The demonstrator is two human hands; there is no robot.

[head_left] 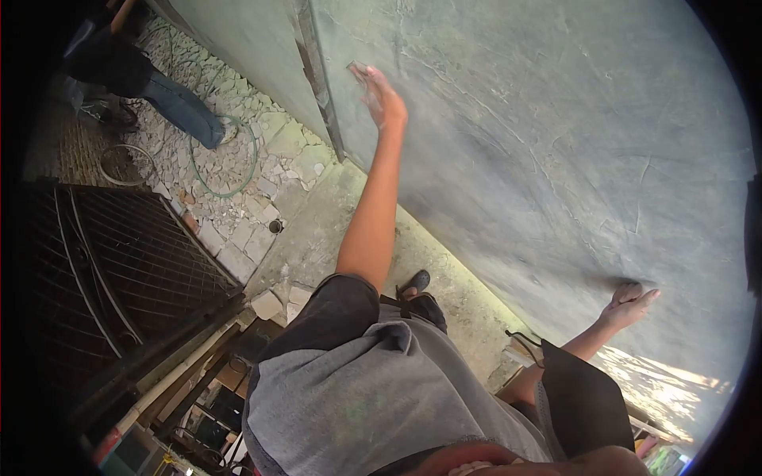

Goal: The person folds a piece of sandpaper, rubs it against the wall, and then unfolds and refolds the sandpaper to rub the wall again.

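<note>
A grey-green plastered wall [516, 143] fills the upper right. My left hand [382, 101] reaches up to it near a vertical strip [311, 67], its fingers stretched out and dusty, and no held object can be made out there. Lower on the same wall, at the right, is my right hand [631, 307]. Its fingers are curled close to the surface, and a greyish shape shows beside them, too small to identify.
Rubble and broken tiles [238, 230] cover the ground at the left, with a green hose [193, 163] on them. Another person in jeans [184, 107] stands at the upper left. A dark metal gate [135, 270] is at the left.
</note>
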